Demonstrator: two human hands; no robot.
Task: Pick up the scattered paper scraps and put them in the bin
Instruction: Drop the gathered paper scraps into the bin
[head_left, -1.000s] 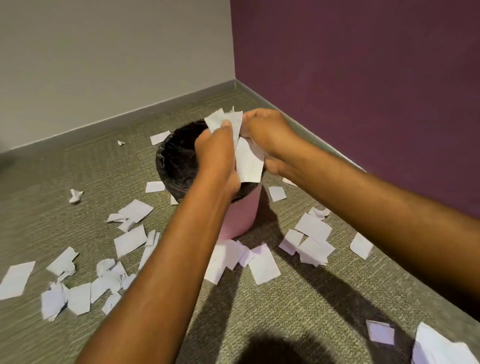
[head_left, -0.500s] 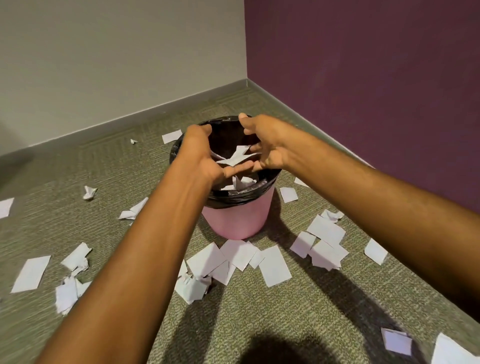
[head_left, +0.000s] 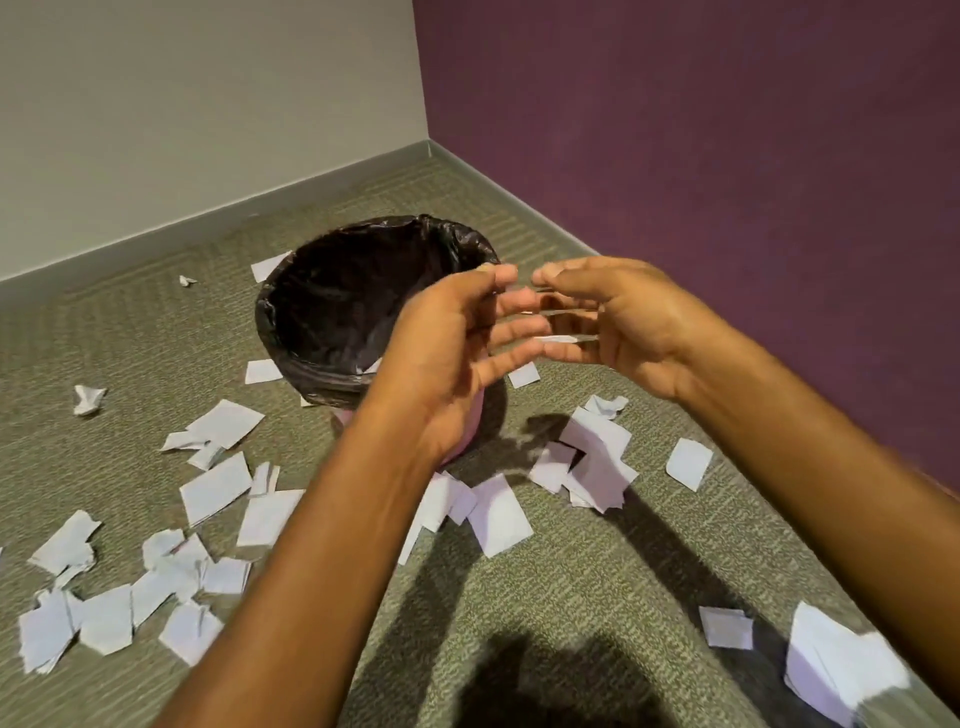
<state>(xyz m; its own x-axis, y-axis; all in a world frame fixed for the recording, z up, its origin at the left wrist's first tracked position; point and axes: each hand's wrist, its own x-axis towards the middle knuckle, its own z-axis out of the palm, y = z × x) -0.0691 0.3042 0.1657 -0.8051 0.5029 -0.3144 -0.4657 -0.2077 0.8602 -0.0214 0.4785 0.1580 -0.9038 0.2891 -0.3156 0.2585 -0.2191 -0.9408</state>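
A pink bin (head_left: 467, 431) lined with a black bag (head_left: 332, 312) stands on the carpet near the room's corner. My left hand (head_left: 457, 338) and my right hand (head_left: 618, 322) hover side by side above the bin's near right rim, palms facing each other, fingers spread and relaxed, holding nothing. White paper scraps lie all around the bin: a cluster at the left (head_left: 218, 488), a pile at the lower left (head_left: 104, 618), some in front (head_left: 498, 514) and several at the right (head_left: 597, 457). A scrap edge shows inside the bag (head_left: 370, 367).
The grey wall (head_left: 208, 104) and the purple wall (head_left: 727, 156) meet behind the bin. More scraps lie at the lower right (head_left: 836, 670) and behind the bin (head_left: 270, 265). A crumpled piece (head_left: 88, 399) sits far left. My shadow falls on the carpet at the bottom.
A second ago both hands held a bunch of scraps over the bin. They let the scraps drop in, and now both hands are open, empty and pulled back toward the bin's near right side.
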